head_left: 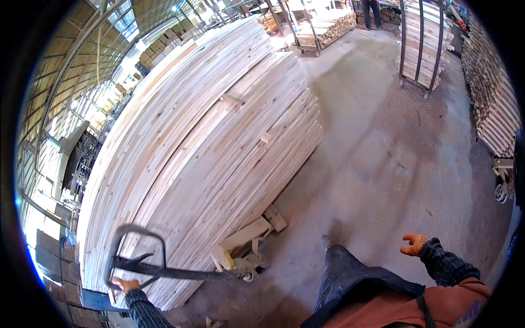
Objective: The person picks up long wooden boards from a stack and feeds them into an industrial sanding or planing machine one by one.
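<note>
- Left hand is wrapped shut on the loop handle of a pallet jack, low left in view.
- Handle's dark bar runs right, down to the jack's wheel end under the near corner of the board stack.
- Right hand is free, fingers spread apart, holding nothing, out over bare concrete floor well right of the stack.
- Stack: long pale planks, many layers, fills the centre-left; loose blocks stick out at its base by the wheels.
- Two small wood scraps lie on top of the stack.
- Ahead, top centre: another board pile on a cart, a person's legs beyond it.
- Top right: upright boards in a dark metal rack; far right a long wall of stacked slats, a wheeled cart below it.
- Far left: brown cartons stacked behind the stack. No labels readable.
</note>
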`<state>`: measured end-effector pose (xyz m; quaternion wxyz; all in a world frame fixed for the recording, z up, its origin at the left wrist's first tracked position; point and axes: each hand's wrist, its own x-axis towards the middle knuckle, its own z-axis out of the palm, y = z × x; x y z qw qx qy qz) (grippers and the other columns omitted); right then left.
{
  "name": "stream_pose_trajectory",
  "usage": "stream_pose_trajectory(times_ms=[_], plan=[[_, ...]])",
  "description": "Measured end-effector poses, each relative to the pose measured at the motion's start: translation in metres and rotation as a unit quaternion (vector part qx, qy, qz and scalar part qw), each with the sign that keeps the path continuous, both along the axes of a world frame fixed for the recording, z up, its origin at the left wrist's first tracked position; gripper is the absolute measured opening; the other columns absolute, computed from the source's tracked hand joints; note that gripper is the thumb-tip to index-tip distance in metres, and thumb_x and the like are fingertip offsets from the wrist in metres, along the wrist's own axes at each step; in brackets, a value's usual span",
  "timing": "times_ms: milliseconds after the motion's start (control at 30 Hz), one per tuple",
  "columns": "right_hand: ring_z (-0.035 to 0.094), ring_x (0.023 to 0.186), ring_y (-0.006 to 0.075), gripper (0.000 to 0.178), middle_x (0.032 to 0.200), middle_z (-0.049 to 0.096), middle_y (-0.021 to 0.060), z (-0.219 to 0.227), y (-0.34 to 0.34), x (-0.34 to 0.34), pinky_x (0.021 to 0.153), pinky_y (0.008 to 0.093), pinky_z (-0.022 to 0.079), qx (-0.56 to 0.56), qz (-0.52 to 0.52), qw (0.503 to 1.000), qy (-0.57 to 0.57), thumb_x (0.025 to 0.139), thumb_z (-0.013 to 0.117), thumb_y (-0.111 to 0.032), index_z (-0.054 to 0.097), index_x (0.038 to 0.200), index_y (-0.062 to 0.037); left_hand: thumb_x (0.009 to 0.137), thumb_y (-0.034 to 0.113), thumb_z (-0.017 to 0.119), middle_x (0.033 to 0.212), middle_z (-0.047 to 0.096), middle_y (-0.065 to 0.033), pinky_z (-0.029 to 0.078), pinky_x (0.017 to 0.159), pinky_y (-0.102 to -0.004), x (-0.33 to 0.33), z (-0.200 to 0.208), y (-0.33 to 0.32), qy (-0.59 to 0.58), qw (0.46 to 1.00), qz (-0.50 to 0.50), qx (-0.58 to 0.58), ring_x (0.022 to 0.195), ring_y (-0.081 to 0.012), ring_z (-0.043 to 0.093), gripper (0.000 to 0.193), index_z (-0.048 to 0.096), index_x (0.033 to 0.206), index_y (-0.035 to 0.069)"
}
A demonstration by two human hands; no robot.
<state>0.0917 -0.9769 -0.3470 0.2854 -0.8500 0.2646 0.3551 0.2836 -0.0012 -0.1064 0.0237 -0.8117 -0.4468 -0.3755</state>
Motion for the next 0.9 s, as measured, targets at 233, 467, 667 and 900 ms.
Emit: stream_pose_trajectory(times_ms=[233,467,667,900], plan=[[0.061,0.13,0.0331,0.073,0.146,0.059,0.0167,0.004,-0.034,0.209,0.111,0.0434,0.047,0.031,0.009,0.991,-0.132,0.086,0.071,-0.049,0.056,0.146,-0.0097,0.085,0.013,0.06,0.143,0.044,-0.0201,0.045,0.107,-0.0511,0.131,-0.212,-0.232,-0.021,0.96,-0.277,0.022,0.124,-0.0412,0.055,0.065,0.035,0.144,0.015],[0.056,0.135,0.0341,0.069,0.149,0.058,0.0156,0.045,-0.088,0.368,0.113,0.0435,0.046,0.041,-0.028,0.995,-0.086,0.089,0.072,-0.047,0.057,0.146,-0.0122,0.091,0.019,0.058,0.121,0.061,-0.0187,0.052,0.096,-0.0498,0.238,-0.436,-0.477,0.398,0.722,-0.445,-0.35,0.107,-0.0363,0.064,0.035,0.058,0.124,0.009],[0.053,0.139,0.0341,0.068,0.15,0.055,0.0203,-0.032,-0.144,0.427,0.118,0.0438,0.041,0.172,-0.151,0.963,-0.146,0.089,0.075,-0.039,0.057,0.144,-0.0037,0.096,0.022,0.063,0.113,0.073,-0.0182,0.055,0.095,-0.0435,0.378,-0.465,-0.666,0.294,0.616,-0.613,-0.397,0.106,-0.0294,0.069,0.033,0.067,0.123,0.004],[0.063,0.123,0.0289,0.062,0.133,0.068,0.0168,-0.146,-0.321,0.423,0.106,0.0384,0.05,0.173,-0.263,0.944,0.098,0.088,0.077,-0.04,0.064,0.136,-0.0034,0.089,0.01,0.073,0.134,0.064,-0.0235,0.043,0.113,-0.0435,0.653,-0.165,-0.894,-0.2,0.677,-0.667,-0.239,0.13,-0.0372,0.057,0.051,0.058,0.135,-0.006]])
